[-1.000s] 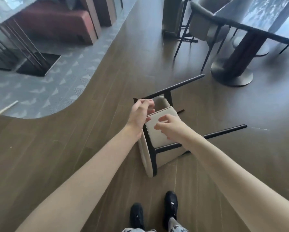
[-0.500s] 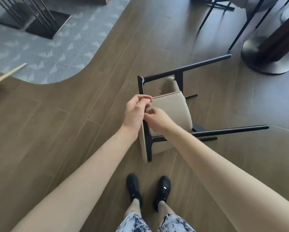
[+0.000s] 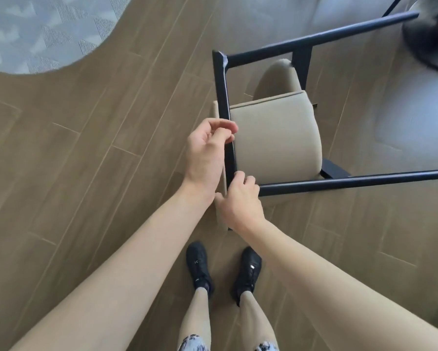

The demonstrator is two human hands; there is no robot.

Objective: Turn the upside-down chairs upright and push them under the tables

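A beige upholstered chair [image 3: 276,138] with a black frame lies tipped on the wooden floor, its two long black legs pointing right. My left hand [image 3: 207,153] curls around the near black frame bar, fingers bent over its top. Just below, my right hand [image 3: 240,198] grips the corner where that bar meets the lower leg. Both hands are at the chair's near left side. The chair's backrest is mostly hidden behind the seat.
A round dark table base [image 3: 430,39] stands at the top right, close to the upper chair leg's tip. Grey patterned carpet [image 3: 43,29] fills the top left. My feet in black shoes [image 3: 223,269] stand just behind the chair.
The view has tilted down and drawn closer to the chair. My right hand slid from the seat cushion down to the frame corner. My left hand stays on the frame bar.
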